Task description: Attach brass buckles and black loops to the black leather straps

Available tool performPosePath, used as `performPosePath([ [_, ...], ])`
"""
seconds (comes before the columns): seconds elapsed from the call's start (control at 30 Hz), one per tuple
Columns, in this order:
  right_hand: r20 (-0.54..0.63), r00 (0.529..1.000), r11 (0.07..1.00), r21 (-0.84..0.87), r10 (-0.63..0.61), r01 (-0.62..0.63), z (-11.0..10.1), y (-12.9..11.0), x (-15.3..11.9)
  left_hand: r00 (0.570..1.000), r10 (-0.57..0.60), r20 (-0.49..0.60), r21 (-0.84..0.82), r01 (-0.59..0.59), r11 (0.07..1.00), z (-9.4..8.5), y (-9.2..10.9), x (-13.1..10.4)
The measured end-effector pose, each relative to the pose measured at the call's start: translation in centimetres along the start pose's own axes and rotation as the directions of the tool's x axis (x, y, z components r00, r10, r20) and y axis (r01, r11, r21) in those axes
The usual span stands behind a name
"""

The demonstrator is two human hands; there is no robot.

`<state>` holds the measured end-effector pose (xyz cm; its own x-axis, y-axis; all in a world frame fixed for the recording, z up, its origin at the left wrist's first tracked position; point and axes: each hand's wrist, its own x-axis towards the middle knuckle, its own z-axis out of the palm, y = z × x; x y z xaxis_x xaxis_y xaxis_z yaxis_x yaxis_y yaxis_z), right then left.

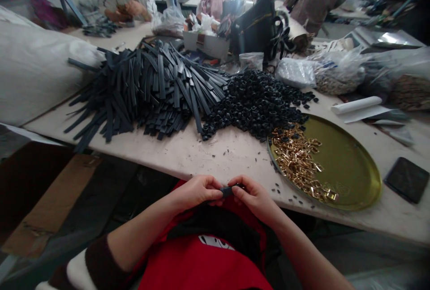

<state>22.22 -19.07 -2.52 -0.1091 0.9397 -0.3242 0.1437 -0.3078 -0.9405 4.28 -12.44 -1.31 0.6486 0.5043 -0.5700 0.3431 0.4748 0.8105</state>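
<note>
Just in front of the table's near edge, my left hand (pixel 204 189) and my right hand (pixel 247 193) pinch a small dark strap piece (pixel 226 191) between them, one at each end. Both sets of fingers are closed on it; its finer details are too small to tell. Beyond my hands lies a heap of small black loops (pixel 255 102). Long black strips (pixel 151 84) are piled to its left. On the right, a round golden tray (pixel 349 160) holds many gold metal buckles (pixel 298 164) on its left side.
A black phone-like slab (pixel 407 180) lies right of the tray. Plastic bags (pixel 295 71) and a black handbag (pixel 255 28) stand behind. A large white sack (pixel 40 66) borders the left. Across the table, a person's hands (pixel 134 10) are at work. Cardboard (pixel 50 205) is below left.
</note>
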Motion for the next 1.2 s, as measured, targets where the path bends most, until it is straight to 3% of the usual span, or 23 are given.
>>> performPosePath([
  [0.13,-0.115,0.987,0.981,-0.17,-0.112,0.092,0.9,0.7,0.1,0.995,0.018,-0.095,0.021,-0.017,1.0,0.6,-0.4,0.6],
  [0.27,-0.127,0.955,0.894,-0.402,-0.267,0.196,0.7,0.5,0.5,0.984,0.097,-0.147,0.159,-0.073,0.985,0.6,-0.2,0.9],
  [0.47,-0.148,0.988,0.963,-0.27,-0.046,0.005,0.2,0.6,1.5,0.974,0.176,-0.143,0.402,-0.105,0.91,0.0,0.9,0.6],
  [0.6,-0.162,0.976,0.904,-0.423,-0.147,0.066,0.7,0.8,1.8,0.963,0.213,-0.163,0.499,-0.105,0.86,0.2,1.0,0.7],
  [0.7,-0.165,0.963,0.862,-0.496,-0.211,0.104,1.0,0.7,1.7,0.965,0.213,-0.155,0.444,-0.125,0.887,0.1,0.3,1.1],
  [0.9,-0.075,0.987,0.931,-0.348,-0.145,0.11,0.5,0.3,1.1,0.986,0.129,-0.11,0.229,-0.101,0.968,-0.4,-0.7,1.3],
  [1.03,-0.051,0.991,0.927,-0.362,-0.123,0.097,0.0,0.1,0.4,0.985,0.133,-0.107,0.245,-0.104,0.964,0.0,-0.4,0.8],
  [1.2,-0.05,0.979,0.901,-0.403,-0.198,0.162,0.2,0.4,-0.3,0.974,0.176,-0.144,0.338,-0.119,0.934,1.1,0.1,0.5],
])
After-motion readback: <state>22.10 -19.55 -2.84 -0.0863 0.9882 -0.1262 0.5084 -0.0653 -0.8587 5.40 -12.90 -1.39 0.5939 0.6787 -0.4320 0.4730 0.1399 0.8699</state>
